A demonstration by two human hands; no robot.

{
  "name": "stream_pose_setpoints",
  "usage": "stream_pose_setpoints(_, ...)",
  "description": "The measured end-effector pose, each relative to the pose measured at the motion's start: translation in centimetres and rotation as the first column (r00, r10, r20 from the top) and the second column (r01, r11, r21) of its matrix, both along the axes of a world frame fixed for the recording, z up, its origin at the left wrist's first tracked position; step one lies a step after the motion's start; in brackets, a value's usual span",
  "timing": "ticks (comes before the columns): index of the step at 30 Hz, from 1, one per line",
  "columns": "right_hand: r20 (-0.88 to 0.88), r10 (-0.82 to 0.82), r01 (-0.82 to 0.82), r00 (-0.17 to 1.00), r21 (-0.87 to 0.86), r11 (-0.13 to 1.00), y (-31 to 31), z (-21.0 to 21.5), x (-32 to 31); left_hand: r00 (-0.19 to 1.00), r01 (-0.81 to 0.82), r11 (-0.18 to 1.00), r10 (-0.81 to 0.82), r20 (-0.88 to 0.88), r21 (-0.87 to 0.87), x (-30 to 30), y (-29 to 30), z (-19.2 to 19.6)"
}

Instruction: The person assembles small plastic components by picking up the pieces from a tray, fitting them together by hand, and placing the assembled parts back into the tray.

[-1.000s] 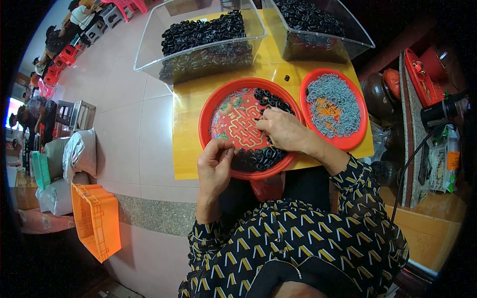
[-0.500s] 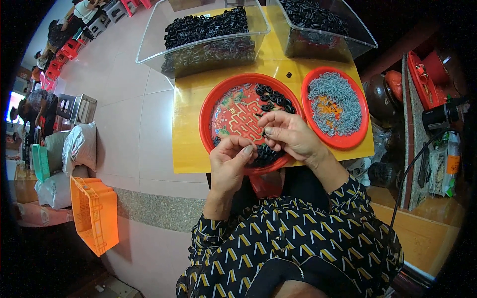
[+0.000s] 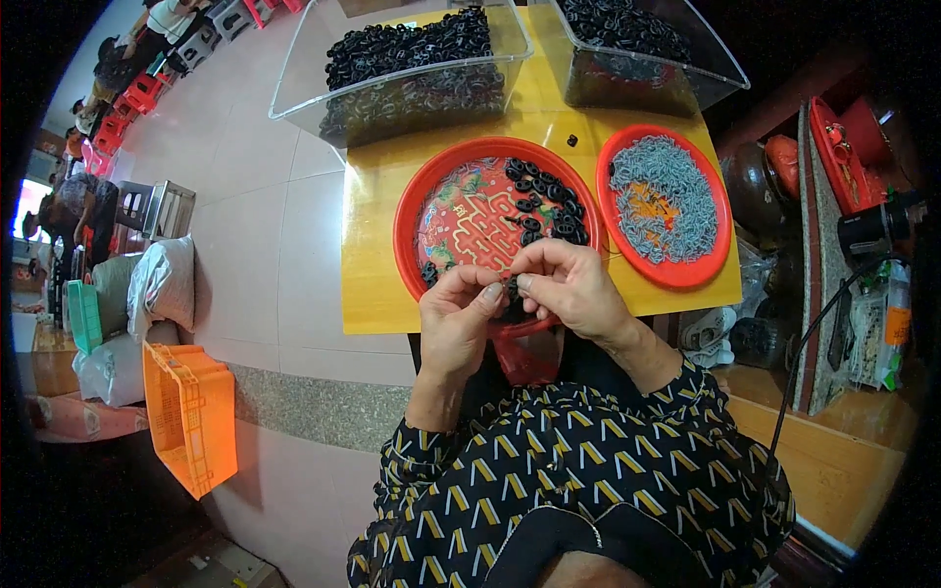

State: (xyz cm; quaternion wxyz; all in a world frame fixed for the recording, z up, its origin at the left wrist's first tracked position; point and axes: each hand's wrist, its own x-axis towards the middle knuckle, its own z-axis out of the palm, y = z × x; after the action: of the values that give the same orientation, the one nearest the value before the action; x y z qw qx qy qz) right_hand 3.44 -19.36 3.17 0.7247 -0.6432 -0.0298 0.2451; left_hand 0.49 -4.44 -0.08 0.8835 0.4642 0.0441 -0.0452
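Over the near rim of a round red tray [image 3: 403,227], my two hands meet fingertip to fingertip. My right hand [image 3: 583,299] pinches a small black plastic piece [image 3: 512,285] between thumb and forefinger. My left hand [image 3: 458,321] is closed in a pinch against it; whatever its fingertips hold is too small to make out. Several loose black oval pieces [image 3: 563,201] lie in the tray's right side, others under my hands. At the right stands an oval red tray [image 3: 723,220] with a heap of small grey screw-like pieces [image 3: 676,176].
Two clear plastic bins [image 3: 421,93] [image 3: 637,83] of black pieces stand at the back of the yellow table [image 3: 372,294]. One black piece [image 3: 571,141] lies between bins and trays. An orange crate [image 3: 191,416] and sacks [image 3: 162,284] are on the left floor; other people sit far left.
My right hand has come down and left slightly, bringing the black piece against my left fingertips. The gap between the two hands has closed.
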Motion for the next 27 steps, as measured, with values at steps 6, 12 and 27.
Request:
stream_pose_setpoints(6,0.079,0.041,-0.045,0.996,0.053,0.998,-0.5,0.0,-0.2,1.0,0.015,0.977,-0.02,-0.02,-0.213,0.0,0.5,0.2)
stream_pose_setpoints(12,0.137,0.025,-0.027,0.99,0.013,1.0,-0.2,-0.7,-0.5,0.999,-0.003,0.969,-0.006,-0.034,-0.247,0.0,0.6,0.1)
stream_pose_setpoints(27,0.157,-0.051,0.062,0.986,-0.066,0.996,0.8,0.0,-1.5,0.998,-0.023,0.973,0.011,-0.056,-0.229,-0.3,0.6,0.2)
